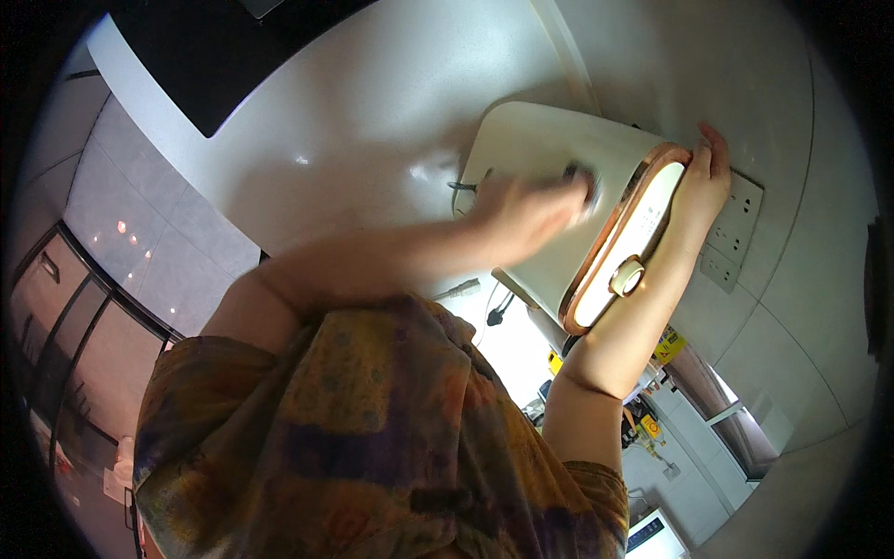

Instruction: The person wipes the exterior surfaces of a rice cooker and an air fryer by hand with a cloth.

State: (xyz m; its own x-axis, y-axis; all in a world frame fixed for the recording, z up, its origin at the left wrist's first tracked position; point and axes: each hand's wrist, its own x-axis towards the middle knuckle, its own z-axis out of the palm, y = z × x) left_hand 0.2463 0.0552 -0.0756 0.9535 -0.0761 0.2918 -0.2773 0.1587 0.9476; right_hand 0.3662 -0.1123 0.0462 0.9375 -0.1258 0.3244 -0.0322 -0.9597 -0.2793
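A cream countertop appliance (538, 140) with a wood-coloured rim (606, 246) stands on the white counter. Its bright panel (653, 209) bears writing and a round knob (627, 276). My left hand (527, 213), blurred by motion, is over the cream surface. Its fingers are curled around a small dark object (583, 185), too blurred to name. My right hand (704, 171) reaches past the panel to the far end of the rim and touches it. Some of its fingers are hidden, so its grip is unclear. The right forearm lies along the panel, close to the knob.
A black cooktop (209, 63) is set into the white counter (314, 126) on the left. A wall socket panel (732, 227) is beside my right forearm. A black plug (496, 316) and a grey cord connector (462, 288) lie near my body. Small packages (653, 426) stand beyond my right elbow.
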